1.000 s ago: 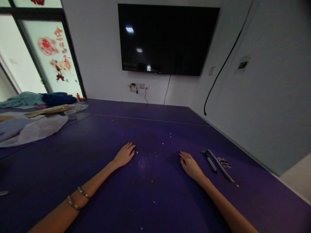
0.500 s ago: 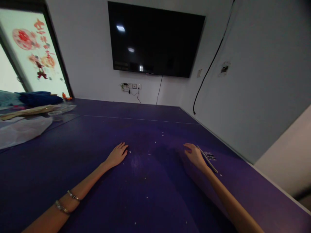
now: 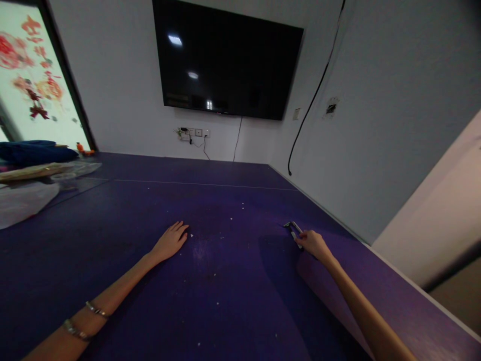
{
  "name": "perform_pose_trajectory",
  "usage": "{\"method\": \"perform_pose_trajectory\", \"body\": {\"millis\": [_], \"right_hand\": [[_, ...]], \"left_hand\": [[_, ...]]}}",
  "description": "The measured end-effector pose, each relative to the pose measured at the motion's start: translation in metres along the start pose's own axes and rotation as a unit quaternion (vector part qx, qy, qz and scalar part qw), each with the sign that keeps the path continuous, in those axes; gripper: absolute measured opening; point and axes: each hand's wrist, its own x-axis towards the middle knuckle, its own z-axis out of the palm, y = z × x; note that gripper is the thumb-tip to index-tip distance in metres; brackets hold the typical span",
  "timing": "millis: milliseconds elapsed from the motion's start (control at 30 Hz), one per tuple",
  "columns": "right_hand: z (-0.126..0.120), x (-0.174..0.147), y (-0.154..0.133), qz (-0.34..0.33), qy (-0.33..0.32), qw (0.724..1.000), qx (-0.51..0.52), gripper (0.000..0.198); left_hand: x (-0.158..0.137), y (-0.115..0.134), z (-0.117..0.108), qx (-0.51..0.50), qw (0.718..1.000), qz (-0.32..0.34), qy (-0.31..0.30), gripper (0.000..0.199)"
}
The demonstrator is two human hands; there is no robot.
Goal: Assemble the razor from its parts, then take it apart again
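My right hand [image 3: 312, 243] is closed on a slim grey-and-black tool [image 3: 292, 232] over the right part of the purple tabletop [image 3: 240, 260]. Two narrow arms of the tool stick out past the fingertips and come close together at the far end; its exact kind I cannot make out. The fingers hide the near part. To the left, my left hand [image 3: 171, 241] lies flat, palm down, on the tabletop with its fingers stretched out and nothing in it. A small white scrap [image 3: 192, 235] lies just beside its fingertips.
Several white specks dot the tabletop. A clear plastic bag [image 3: 28, 203] and folded blue cloth [image 3: 35, 152] lie at the left. A black cable [image 3: 308, 108] hangs down the right wall. A television [image 3: 229, 60] is mounted above wall sockets [image 3: 193, 132].
My right hand has taken hold of the grey-and-black tool, which lay on the tabletop beside it before. My left hand still lies flat. The whole view has turned slightly right.
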Motion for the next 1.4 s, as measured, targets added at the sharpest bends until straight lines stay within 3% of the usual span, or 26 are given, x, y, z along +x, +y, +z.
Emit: {"method": "perform_pose_trajectory", "body": {"millis": [300,433,533,667,833,967,1167,1400], "right_hand": [[0.002,-0.001,-0.007,0.015,-0.017,0.999,-0.032,0.014],[0.003,-0.002,-0.006,0.015,-0.017,0.999,-0.035,0.014],[0.002,-0.003,-0.011,0.003,-0.018,0.999,-0.038,0.015],[0.002,-0.006,-0.035,-0.053,0.005,0.998,-0.029,0.020],[0.004,-0.017,-0.092,-0.101,0.043,0.994,0.005,0.018],[0.010,-0.033,-0.134,-0.146,0.052,0.988,0.027,0.018],[0.018,-0.051,-0.170,-0.181,0.039,0.983,0.012,0.023],[0.020,-0.066,-0.182,-0.206,0.033,0.978,0.007,0.023]], "left_hand": [[0.001,0.001,-0.004,-0.001,1.000,-0.002,-0.012,0.048],[0.005,0.013,-0.015,-0.010,1.000,-0.022,-0.012,0.045],[0.011,0.040,-0.027,-0.030,0.999,-0.019,0.029,0.038],[0.026,0.097,-0.039,-0.105,0.992,0.005,0.067,0.029],[0.049,0.166,-0.037,-0.229,0.973,-0.034,-0.016,0.029],[0.066,0.197,-0.024,-0.308,0.949,-0.046,-0.047,0.035],[0.079,0.213,0.001,-0.442,0.873,-0.148,-0.142,0.047],[0.075,0.207,-0.005,-0.416,0.888,-0.150,-0.127,0.050]]}}
